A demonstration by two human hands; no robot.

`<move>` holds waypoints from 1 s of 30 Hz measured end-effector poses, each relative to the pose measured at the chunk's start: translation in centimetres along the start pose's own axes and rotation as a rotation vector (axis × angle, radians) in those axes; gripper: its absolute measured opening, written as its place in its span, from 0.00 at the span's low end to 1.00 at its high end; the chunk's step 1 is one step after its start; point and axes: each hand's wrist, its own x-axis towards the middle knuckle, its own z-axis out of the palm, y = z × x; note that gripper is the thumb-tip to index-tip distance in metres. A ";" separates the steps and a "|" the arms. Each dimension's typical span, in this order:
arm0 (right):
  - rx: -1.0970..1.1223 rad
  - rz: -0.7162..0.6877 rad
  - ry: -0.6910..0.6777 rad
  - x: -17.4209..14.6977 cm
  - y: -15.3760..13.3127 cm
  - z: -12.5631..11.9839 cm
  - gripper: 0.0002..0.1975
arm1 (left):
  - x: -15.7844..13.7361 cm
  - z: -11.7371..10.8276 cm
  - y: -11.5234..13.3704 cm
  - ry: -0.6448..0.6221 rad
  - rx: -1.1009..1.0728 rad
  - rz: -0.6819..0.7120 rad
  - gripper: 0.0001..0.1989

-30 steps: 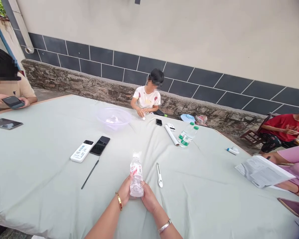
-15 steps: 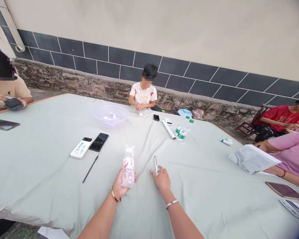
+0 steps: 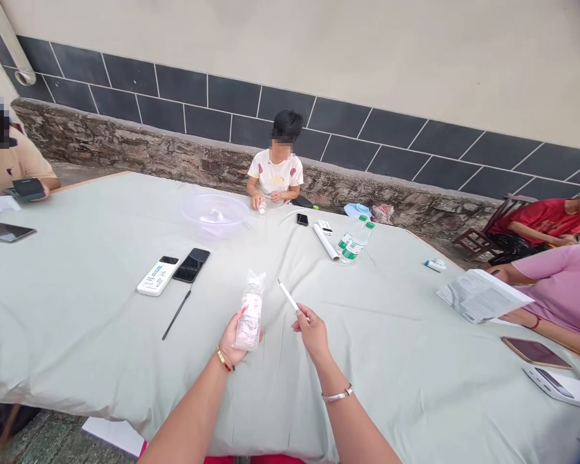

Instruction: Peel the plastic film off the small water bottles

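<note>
My left hand [image 3: 232, 338] is closed around a bottle [image 3: 250, 316] wrapped in clear, crinkled plastic with a pinkish-red label under it. The bottle tilts slightly, and its wrapping bunches at the top end. In my right hand [image 3: 313, 332] is a slim white utility knife [image 3: 288, 296], pinched between thumb and fingers. Its narrow dark tip points up and left, towards the bottle but apart from it. Both hands are over the near part of the cloth-covered table [image 3: 367, 361].
A white power bank [image 3: 157, 277] and a black phone [image 3: 192, 265] lie to the left. Beyond them stands a translucent basin [image 3: 215, 225]. Two green-capped bottles [image 3: 355, 243] stand beside a white roll [image 3: 325, 241]. People sit around the table; one holds a paper sheet [image 3: 481, 296].
My right hand has lifted and turned the utility knife, so its tip now leans left towards the bottle. The bottle tilts a little more to the right. The view has shifted slightly.
</note>
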 end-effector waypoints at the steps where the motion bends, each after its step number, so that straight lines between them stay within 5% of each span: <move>1: -0.020 -0.072 0.025 0.1 -0.8 0.3 0.21 | -0.1 0.1 0.0 -0.008 0.006 0.003 0.15; 5: -0.182 -0.385 0.126 0.5 -2.9 1.4 0.17 | 0.0 0.0 0.0 -0.026 0.028 -0.003 0.16; 10: -0.276 -0.549 0.106 -0.7 -3.5 1.6 0.17 | 0.3 -0.4 -0.1 -0.021 0.005 0.005 0.15; 16: -0.205 -0.544 -0.031 -4.7 -3.0 -1.7 0.13 | 0.2 -0.4 0.1 -0.024 -0.061 0.005 0.16; 22: -0.115 -0.434 -0.463 -6.1 -3.9 -5.6 0.09 | 0.7 -1.0 0.2 -0.031 -0.109 -0.055 0.17; 24: -0.070 -0.374 -0.372 -4.8 -3.4 -5.5 0.10 | 0.9 -1.2 0.1 -0.029 -0.121 -0.071 0.17; 30: -0.161 -0.168 0.294 0.5 1.7 -0.9 0.16 | 1.1 -1.5 -0.1 -0.052 -0.144 -0.064 0.15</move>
